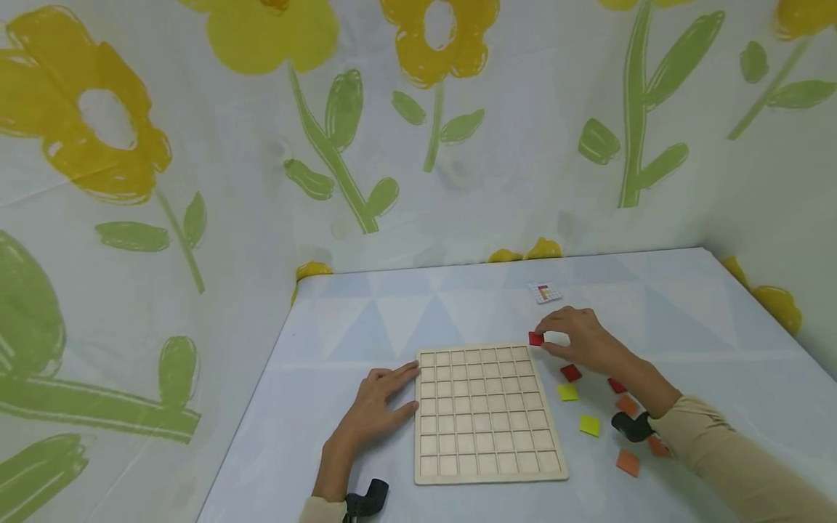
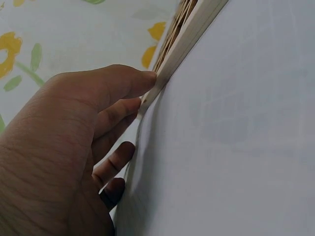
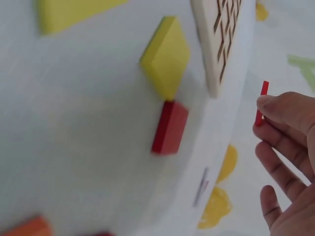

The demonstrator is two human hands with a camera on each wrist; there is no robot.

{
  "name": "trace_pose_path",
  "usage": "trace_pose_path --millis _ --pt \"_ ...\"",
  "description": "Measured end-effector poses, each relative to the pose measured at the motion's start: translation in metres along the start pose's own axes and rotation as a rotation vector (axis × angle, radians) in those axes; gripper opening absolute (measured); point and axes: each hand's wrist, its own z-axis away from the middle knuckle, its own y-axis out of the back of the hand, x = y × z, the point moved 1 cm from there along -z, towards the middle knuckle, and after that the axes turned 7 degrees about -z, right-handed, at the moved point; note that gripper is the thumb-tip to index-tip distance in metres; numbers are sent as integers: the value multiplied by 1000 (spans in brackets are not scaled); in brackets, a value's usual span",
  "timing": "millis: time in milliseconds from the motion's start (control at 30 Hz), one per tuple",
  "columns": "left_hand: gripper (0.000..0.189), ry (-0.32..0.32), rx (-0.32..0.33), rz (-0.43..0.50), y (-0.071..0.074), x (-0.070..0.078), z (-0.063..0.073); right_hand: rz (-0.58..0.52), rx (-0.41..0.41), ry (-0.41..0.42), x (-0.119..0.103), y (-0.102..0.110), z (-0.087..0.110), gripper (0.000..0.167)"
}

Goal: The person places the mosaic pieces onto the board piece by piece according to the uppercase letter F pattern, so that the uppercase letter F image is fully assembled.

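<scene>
Left hand (image 1: 379,407), fingers extended and relaxed, touches the side of the gridded board (image 1: 487,414) nearest it, presumably to steady it. Right hand (image 1: 584,343) pinches a red tile (image 1: 535,338) between thumb and finger, seemingly for fine control, near the board's far corner. Beyond that hand lies a patterned card (image 1: 545,293); towards its wrist, loose red tiles (image 1: 571,373), yellow tiles (image 1: 567,392) and orange tiles (image 1: 628,463), the right sleeve (image 1: 706,432) partly hiding one

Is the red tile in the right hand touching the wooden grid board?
Apart. The right wrist view shows a plain gap between the pinched red tile and the wooden grid board, with pale background visible between them.
</scene>
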Motion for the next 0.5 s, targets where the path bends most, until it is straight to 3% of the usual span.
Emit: trace_pose_path --millis 500 --pt "60 2 -7 -4 -1 0 -1 4 6 164 -39 -32 -22 24"
